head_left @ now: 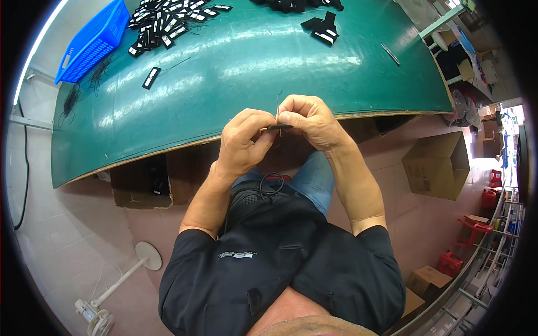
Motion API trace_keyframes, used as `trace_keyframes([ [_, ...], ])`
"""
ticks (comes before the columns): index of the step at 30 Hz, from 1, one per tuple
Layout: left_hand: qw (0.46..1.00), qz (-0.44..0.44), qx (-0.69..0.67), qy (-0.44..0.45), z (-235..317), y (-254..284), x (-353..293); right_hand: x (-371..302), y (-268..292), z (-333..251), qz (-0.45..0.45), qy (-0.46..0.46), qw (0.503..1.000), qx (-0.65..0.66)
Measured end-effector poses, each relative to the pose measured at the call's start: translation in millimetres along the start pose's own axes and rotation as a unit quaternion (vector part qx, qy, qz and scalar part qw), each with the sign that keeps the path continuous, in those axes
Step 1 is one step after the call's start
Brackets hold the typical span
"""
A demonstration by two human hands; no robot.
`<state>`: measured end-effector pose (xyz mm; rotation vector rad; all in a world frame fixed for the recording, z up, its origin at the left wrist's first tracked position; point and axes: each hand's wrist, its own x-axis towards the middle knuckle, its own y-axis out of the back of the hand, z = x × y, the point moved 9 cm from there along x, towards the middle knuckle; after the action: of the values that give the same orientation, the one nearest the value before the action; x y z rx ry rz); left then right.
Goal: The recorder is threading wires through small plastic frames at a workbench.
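Just off the table's near edge, both my hands meet over a small flat black piece (279,127), seen nearly edge-on. My left hand (245,141) is closed, pinching the piece at its left end. The fingers of my right hand (312,121) are closed at its upper side, around a thin dark cord (278,102) that sticks up from between the fingertips. Fingers cover part of the piece, so how the cord joins it is hidden. A black tag with a white label (150,77) and a thin cord lies alone on the green table (224,92).
A heap of similar black tags (168,22) lies beside a blue basket (95,42). Loose dark cords (70,101) rest at the left. Black pieces (323,29) and a slim pen-like tool (390,54) lie further right. Cardboard boxes (436,166) stand on the floor.
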<state>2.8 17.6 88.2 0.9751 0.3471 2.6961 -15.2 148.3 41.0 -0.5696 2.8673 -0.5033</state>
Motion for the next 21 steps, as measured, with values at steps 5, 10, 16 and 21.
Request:
trace_keyframes([
  [5, 1.000, -0.011, 0.003, -0.020, 6, -9, 2, -4, 8, -6, 0.039, 0.060, 0.997, -0.030],
  [10, 1.000, -0.017, -0.003, -0.001, -2, -12, 4, -8, 13, -19, 0.105, 0.145, 0.980, -0.084],
  [16, 0.998, -0.051, -0.031, -0.013, 0, -16, 14, -2, 16, -24, 0.117, 0.159, 0.979, -0.040],
  [21, 0.996, -0.061, -0.066, 0.005, -9, -21, 17, 5, 34, -25, 0.138, 0.161, 0.977, 0.024],
])
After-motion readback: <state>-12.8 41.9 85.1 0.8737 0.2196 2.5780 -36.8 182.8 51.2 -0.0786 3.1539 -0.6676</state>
